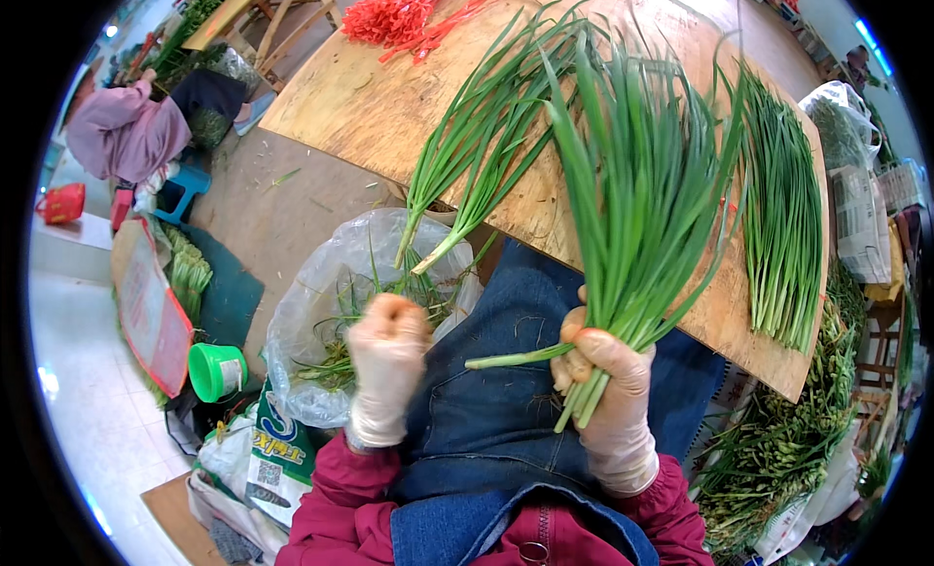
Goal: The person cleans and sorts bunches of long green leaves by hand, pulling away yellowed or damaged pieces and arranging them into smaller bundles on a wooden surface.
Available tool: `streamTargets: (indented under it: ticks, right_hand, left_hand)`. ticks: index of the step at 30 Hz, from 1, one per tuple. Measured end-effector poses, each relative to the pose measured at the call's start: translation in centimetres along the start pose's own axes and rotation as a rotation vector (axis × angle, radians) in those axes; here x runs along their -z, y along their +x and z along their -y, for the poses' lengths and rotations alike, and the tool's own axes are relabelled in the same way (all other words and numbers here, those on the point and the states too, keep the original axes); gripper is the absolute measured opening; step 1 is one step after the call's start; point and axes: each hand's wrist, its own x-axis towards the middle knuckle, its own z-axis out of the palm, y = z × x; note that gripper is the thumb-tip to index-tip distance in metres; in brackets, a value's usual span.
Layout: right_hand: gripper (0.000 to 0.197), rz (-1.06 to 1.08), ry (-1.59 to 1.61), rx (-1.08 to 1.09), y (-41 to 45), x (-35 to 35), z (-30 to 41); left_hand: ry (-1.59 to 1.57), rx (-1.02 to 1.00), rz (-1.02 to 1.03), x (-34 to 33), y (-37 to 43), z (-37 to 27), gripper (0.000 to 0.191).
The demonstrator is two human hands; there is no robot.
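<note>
My right hand (pixel 602 383), in a translucent glove, grips a thick bunch of Chinese chives (pixel 635 201) near the pale stem ends. The leaves fan upward over the wooden board (pixel 343 99), and one stalk juts out to the left. My left hand (pixel 388 365), also gloved, is curled into a fist with nothing plainly seen in it. It is over the right side of a clear plastic bag (pixel 288 380) of leaf scraps (pixel 332 365). Loose chives (pixel 467 150) lie across the board, their stem ends overhanging its near edge.
A neat bundle of chives (pixel 781 223) lies on the board's right side. Red plastic ties (pixel 394 18) are heaped at the far edge. Untidy greens (pixel 773 434) fill the lower right. On the left are a green bucket (pixel 211 372), a blue stool (pixel 182 194) and a bent-over person (pixel 131 132).
</note>
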Motion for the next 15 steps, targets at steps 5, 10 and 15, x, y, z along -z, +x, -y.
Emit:
streamTargets:
  ticks: [5, 10, 15]
  right_hand:
    - [0.040, 0.032, 0.090, 0.015, 0.7, 1.3, 0.5]
    - [0.041, 0.066, 0.128, -0.011, 1.1, 1.7, -0.1]
    - [0.036, 0.005, 0.048, 0.039, 0.8, 0.7, 0.4]
  left_hand:
    - [0.396, -0.025, -0.085, 4.0, 0.3, 0.8, 0.013]
    - [-0.333, 0.150, 0.488, 0.4, -1.3, -5.1, 0.025]
    - [-0.044, -0.338, 0.469, -1.2, -1.6, -6.0, 0.015]
